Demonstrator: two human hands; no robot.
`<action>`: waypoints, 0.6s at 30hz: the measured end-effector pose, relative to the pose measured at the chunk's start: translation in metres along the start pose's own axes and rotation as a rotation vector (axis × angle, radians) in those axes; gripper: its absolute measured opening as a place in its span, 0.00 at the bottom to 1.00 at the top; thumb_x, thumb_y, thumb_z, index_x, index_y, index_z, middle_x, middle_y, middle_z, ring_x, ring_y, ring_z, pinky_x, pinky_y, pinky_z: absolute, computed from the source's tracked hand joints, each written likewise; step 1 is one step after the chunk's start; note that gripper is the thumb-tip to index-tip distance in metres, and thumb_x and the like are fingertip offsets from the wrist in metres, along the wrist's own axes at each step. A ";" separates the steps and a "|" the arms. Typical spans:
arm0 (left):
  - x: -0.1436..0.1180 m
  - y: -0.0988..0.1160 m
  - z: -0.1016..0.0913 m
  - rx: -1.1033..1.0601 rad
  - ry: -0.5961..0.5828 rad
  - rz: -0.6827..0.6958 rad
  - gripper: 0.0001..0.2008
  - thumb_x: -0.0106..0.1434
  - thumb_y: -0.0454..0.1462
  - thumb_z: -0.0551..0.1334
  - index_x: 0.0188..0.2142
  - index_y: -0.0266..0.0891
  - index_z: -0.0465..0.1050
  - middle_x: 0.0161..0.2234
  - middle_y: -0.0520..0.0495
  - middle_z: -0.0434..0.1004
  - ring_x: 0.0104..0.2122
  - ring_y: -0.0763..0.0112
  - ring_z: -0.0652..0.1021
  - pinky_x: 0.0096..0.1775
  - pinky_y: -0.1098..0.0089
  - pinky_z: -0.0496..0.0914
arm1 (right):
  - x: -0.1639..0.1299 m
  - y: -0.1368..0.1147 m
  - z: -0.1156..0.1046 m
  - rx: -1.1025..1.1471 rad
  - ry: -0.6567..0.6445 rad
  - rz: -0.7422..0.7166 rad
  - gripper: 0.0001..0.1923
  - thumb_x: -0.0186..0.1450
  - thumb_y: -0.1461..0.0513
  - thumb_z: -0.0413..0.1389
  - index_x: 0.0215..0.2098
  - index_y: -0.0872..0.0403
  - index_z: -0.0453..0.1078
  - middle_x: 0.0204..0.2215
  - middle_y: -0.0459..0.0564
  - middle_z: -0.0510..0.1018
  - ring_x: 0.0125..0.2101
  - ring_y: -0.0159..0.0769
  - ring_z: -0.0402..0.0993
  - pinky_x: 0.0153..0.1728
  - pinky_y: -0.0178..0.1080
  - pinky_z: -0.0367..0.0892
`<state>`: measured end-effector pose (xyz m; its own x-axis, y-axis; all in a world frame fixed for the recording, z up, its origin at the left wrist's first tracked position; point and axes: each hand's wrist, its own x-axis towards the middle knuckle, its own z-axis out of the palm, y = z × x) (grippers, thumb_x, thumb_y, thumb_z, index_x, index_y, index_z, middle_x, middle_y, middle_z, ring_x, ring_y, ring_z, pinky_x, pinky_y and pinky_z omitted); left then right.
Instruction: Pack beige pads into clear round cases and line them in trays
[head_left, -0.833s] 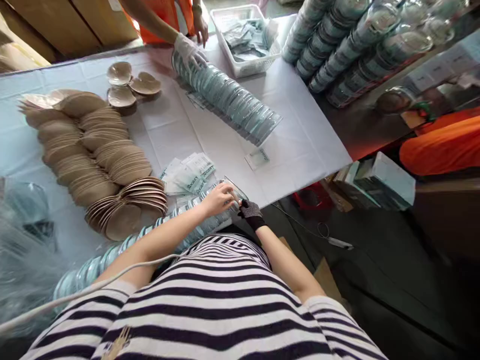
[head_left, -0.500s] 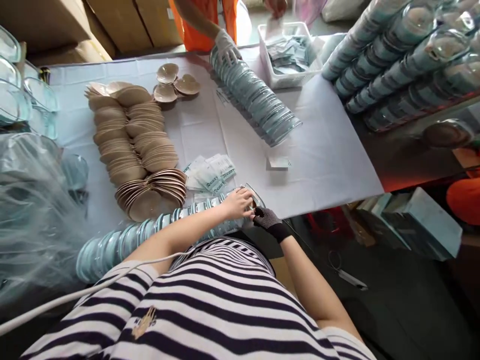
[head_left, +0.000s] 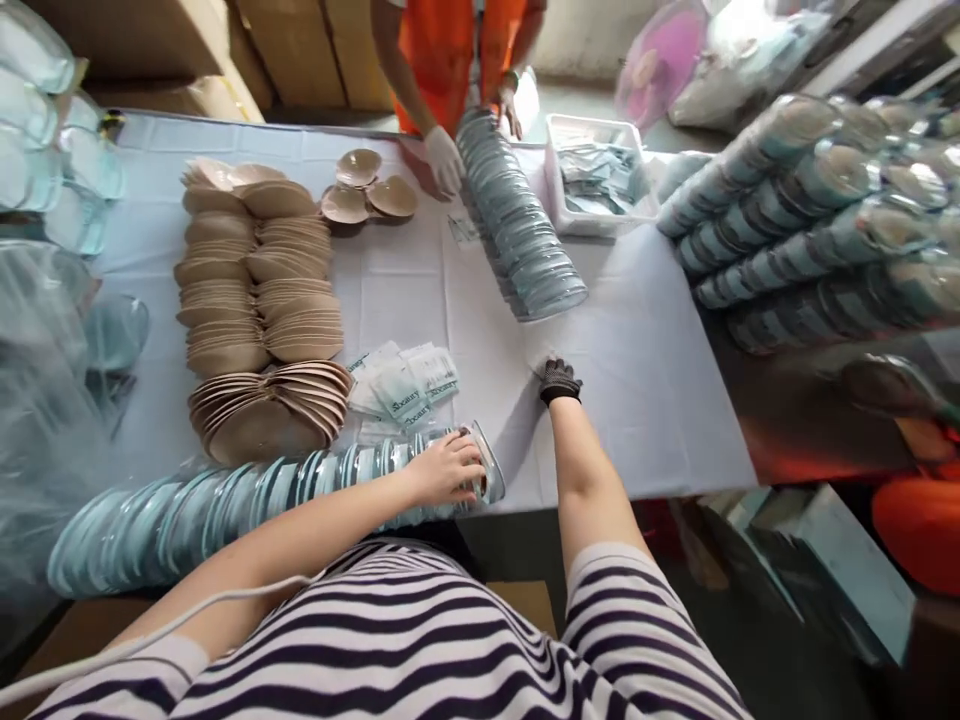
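A long nested row of clear, bluish plastic containers (head_left: 255, 505) lies on its side along the near table edge. My bare left hand (head_left: 450, 468) is closed over its right end, just behind the clear end rim (head_left: 489, 462). My right hand (head_left: 561, 382), in a dark dotted glove with bare fingertips, is down on the white cloth with its fingers bent at a small white packet (head_left: 537, 356); the packet is mostly hidden and blurred. Several printed sachets (head_left: 409, 385) lie behind the row. Left of them stand stacked brown bowls (head_left: 262, 310).
Across the table a co-worker's gloved hand (head_left: 445, 162) is beside another clear stack (head_left: 521, 220). A white basket (head_left: 589, 222) holds many sachets. Three loose bowls (head_left: 367, 187) lie near the far edge. Tall container stacks (head_left: 780, 200) stand at right, a plastic bag (head_left: 45, 400) at left.
My right hand has left the row's end and reached forward to the white packet. My left hand stays on the row. The co-worker's gloved hand has come off the far stack's top to its side.
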<state>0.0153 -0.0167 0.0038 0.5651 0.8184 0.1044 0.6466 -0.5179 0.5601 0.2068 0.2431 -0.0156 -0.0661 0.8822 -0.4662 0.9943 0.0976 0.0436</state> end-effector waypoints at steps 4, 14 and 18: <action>-0.006 0.001 -0.011 -0.149 0.103 -0.011 0.12 0.65 0.44 0.61 0.47 0.46 0.74 0.46 0.45 0.75 0.54 0.61 0.71 0.62 0.55 0.56 | 0.027 -0.001 0.002 0.088 0.016 0.067 0.21 0.70 0.60 0.46 0.57 0.59 0.68 0.48 0.68 0.75 0.47 0.47 0.73 0.44 0.45 0.65; -0.069 -0.040 -0.071 -0.856 0.728 -0.826 0.29 0.59 0.54 0.65 0.52 0.37 0.73 0.53 0.37 0.75 0.54 0.53 0.74 0.56 0.54 0.67 | -0.148 -0.158 0.005 1.095 -0.199 -0.702 0.25 0.62 0.43 0.53 0.40 0.53 0.78 0.40 0.54 0.82 0.44 0.45 0.76 0.50 0.45 0.67; -0.102 -0.026 -0.093 -0.609 0.742 -0.718 0.15 0.63 0.47 0.63 0.36 0.38 0.79 0.41 0.41 0.79 0.45 0.59 0.77 0.52 0.56 0.70 | -0.214 -0.201 0.025 1.352 -0.332 -0.555 0.20 0.63 0.47 0.54 0.40 0.53 0.75 0.39 0.52 0.81 0.40 0.41 0.76 0.46 0.44 0.70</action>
<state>-0.1071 -0.0635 0.0545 -0.3881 0.9200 -0.0550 0.2312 0.1550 0.9605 0.0230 0.0232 0.0536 -0.6134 0.7170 -0.3310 0.1863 -0.2759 -0.9430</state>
